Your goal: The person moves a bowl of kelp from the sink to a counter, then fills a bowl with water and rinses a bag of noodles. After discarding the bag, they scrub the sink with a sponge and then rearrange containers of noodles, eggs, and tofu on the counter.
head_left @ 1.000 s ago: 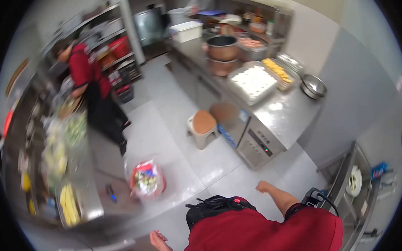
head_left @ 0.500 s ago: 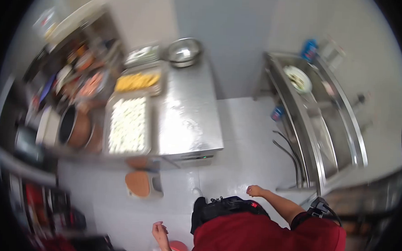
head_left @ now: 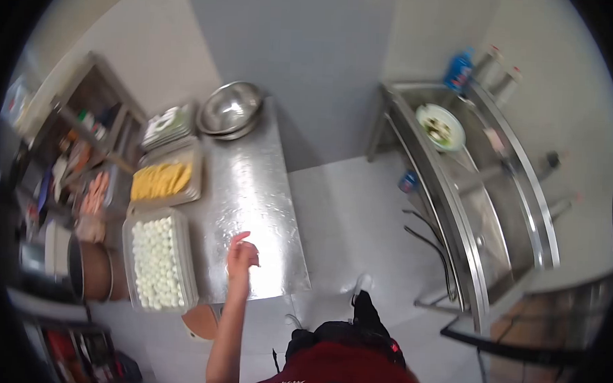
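My left hand (head_left: 242, 256) is raised over the bare right part of a steel worktable (head_left: 252, 189). Its fingers are loosely bent and apart, and it holds nothing. Nearest to it, on the left, is a clear plastic tub (head_left: 191, 292) of small, round, pale pieces that look like peeled eggs. Behind that tub stands another clear container (head_left: 196, 180) with yellow slices. My right hand is out of view.
Steel bowls (head_left: 231, 109) sit at the table's far corner. To the right is a steel sink (head_left: 487, 216) holding a white bowl (head_left: 440, 129) with food, a blue bottle (head_left: 459, 71) behind. A stool (head_left: 201, 322) is partly under the table.
My view has shifted closer to the table. My left hand has risen from beside my body to above the tabletop. My right hand has gone out of view.
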A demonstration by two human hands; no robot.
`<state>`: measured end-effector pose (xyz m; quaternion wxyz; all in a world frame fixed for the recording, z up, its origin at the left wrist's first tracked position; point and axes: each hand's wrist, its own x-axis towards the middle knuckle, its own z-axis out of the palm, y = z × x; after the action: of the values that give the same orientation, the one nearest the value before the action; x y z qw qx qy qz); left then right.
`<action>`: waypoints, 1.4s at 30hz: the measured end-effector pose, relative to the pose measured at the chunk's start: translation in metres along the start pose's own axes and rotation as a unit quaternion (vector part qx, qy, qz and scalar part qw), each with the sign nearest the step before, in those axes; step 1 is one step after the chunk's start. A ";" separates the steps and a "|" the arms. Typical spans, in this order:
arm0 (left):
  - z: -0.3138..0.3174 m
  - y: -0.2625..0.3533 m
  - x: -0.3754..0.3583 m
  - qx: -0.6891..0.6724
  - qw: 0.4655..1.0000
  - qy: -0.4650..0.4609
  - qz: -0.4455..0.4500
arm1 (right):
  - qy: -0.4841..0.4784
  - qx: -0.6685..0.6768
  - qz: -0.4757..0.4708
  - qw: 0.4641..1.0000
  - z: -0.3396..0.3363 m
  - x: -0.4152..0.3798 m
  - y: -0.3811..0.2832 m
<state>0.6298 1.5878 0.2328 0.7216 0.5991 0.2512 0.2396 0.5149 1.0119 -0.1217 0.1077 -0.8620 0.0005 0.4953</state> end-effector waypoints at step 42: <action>0.254 -0.077 0.256 -0.017 0.876 0.356 -0.326 | 0.366 -0.014 -0.261 0.893 -0.912 0.660 -0.293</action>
<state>0.9926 1.5509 0.1774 0.6308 0.3450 0.6679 0.1922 1.6612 1.1986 -0.1878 0.2134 -0.9527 -0.1922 0.0992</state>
